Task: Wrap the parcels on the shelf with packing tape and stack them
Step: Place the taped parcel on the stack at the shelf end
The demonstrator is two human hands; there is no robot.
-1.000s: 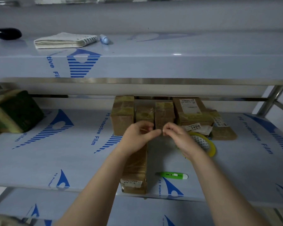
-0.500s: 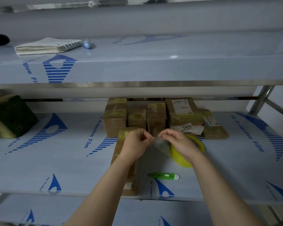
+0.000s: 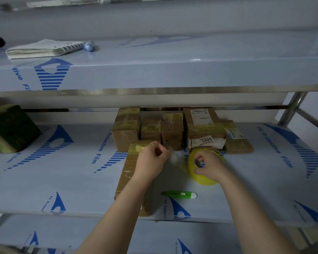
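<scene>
Right hand [image 3: 210, 166] drew tape roll [image 3: 205, 180] away; left hand [image 3: 151, 160] pinches strip [image 3: 173, 158] (blurred).

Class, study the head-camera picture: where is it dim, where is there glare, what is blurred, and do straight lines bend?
Head view: dim, bluish light overall; small glare spot on the upper shelf; the tape strip between left hand and tape roll is smeared; shelf edges bow from the wide-angle lens.

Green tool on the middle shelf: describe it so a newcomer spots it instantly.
On the middle shelf, near the front edge, look just right of the long brown parcel and nearer than the yellow tape roll that the right hand grips. The green tool lies flat there: the only bright green, pen-shaped thing, white at its right end, among brown boxes.
</scene>
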